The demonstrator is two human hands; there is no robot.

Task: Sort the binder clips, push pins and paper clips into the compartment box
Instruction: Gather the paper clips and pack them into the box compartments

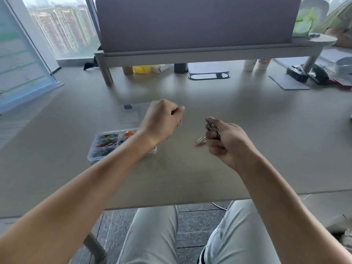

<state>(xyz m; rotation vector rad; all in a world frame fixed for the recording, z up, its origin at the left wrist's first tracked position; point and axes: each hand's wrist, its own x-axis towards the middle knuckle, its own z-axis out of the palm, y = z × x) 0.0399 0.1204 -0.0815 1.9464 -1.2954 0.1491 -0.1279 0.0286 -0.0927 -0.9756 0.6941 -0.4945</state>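
Note:
A clear compartment box (95, 155) sits on the desk left of centre, holding coloured paper clips (107, 139) and an orange item (128, 133); my left forearm hides its right part. Above the box's right end, my left hand (162, 119) is curled, with a small metal clip (179, 123) at its fingertips. My right hand (224, 141) grips a bunch of paper clips (213, 128). A few loose paper clips (201, 141) lie on the desk just left of my right hand.
The box's clear lid (131, 113) lies flat behind it. At the back stand a grey partition (196, 23) on legs, cups (256, 64), a dark cup (181, 68) and a cable slot (209, 76). Black tools and a grey pad (289, 82) are at the far right.

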